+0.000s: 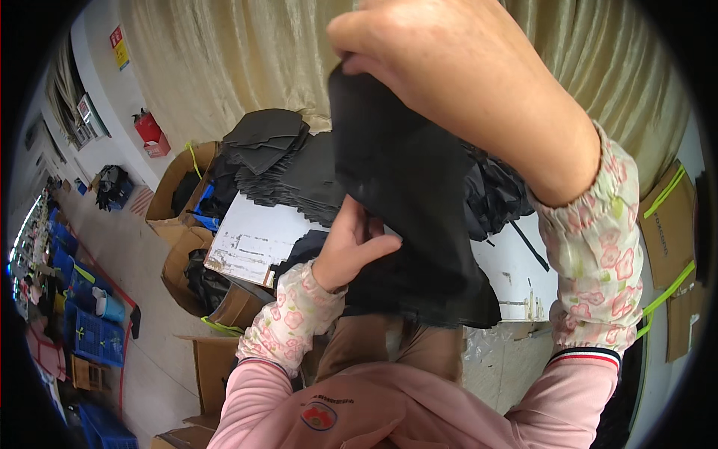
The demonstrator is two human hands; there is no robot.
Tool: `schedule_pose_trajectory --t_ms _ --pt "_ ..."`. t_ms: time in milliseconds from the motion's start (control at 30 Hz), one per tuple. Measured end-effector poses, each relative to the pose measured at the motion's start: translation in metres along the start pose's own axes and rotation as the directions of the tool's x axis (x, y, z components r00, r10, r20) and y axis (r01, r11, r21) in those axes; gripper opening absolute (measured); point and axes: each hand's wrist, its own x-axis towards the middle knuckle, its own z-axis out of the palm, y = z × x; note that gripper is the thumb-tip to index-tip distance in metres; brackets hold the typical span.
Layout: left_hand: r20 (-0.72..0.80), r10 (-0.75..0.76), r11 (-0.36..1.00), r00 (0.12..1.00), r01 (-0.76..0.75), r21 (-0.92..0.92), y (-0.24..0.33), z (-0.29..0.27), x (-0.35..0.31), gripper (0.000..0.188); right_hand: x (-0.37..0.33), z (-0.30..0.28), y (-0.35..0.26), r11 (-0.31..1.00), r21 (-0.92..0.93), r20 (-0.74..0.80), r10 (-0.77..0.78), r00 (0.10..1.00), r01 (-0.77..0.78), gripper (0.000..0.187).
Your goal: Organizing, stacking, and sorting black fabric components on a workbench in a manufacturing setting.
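Note:
A limp black fabric piece (396, 150) hangs in front of me, its upper corner pinched in my raised right hand (404, 37). My left hand (351, 251) is at the lower left edge of that fabric, thumb and index finger spread apart. Its other fingers are partly hidden by the cloth. More black fabric (464, 299) lies below, over the near table edge and by my lap. Behind the left hand, stacked dark flat pieces (284, 165) cover part of the white table (243, 239).
A heap of black material (493, 187) with a strap is on the table's right. Cardboard boxes (168, 198) holding dark items stand left, near a red fire extinguisher (147, 127). Beige curtains (224, 60) hang behind. Blue crates (97, 333) stand at far left, flattened cardboard (666, 224) at right.

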Motion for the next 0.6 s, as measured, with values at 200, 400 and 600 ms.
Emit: schedule_pose_trajectory --t_ms 200,400,600 --pt "0.098 -0.233 0.961 0.968 0.213 0.174 0.018 -0.027 0.008 0.023 -0.004 -0.004 0.008 0.998 -0.047 -0.124 -0.058 0.991 0.053 0.011" --pt "0.072 -0.348 0.856 0.935 0.285 0.431 0.002 -0.079 -0.018 0.017 -0.035 -0.002 0.018 0.931 -0.293 -0.045 0.212 0.976 -0.216 0.006" --pt "-0.254 -0.09 0.535 0.963 0.261 0.803 -0.025 -0.177 -0.049 0.025 -0.155 0.039 0.046 0.844 0.118 -0.018 0.528 0.849 -0.522 0.007"
